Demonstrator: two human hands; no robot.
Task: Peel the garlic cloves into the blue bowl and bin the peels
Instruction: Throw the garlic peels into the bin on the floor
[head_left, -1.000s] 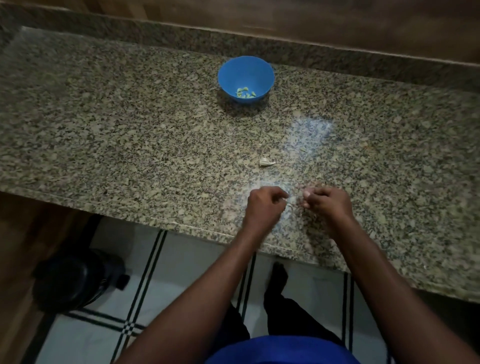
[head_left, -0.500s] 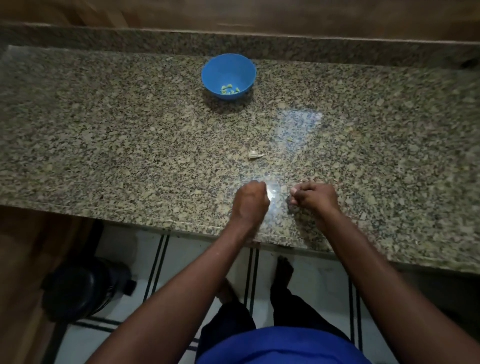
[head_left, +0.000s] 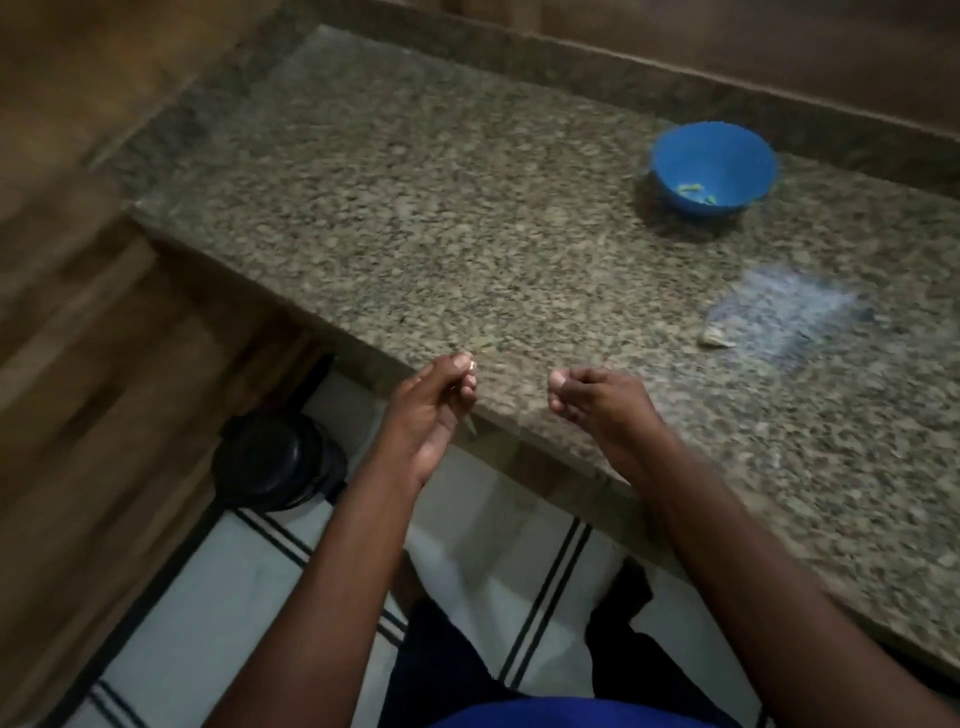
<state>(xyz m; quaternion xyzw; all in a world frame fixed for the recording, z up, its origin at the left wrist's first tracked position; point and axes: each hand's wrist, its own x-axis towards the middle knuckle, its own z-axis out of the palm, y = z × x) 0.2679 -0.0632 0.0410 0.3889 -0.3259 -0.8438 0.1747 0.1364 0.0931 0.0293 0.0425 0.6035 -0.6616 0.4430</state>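
The left hand (head_left: 431, 410) pinches what looks like peel (head_left: 470, 366) off the table (head_left: 415, 218) edge, likely bound for the black bin (head_left: 270, 462) below, while the right hand (head_left: 597, 402) curls around something hidden, perhaps a clove for the far bowl (head_left: 714, 166).

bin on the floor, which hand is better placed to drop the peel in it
Left. The left hand pinches a pale scrap, probably peel, at the counter's edge, and the black bin lies below and left of it. The right hand is over the counter, farther from the bin.
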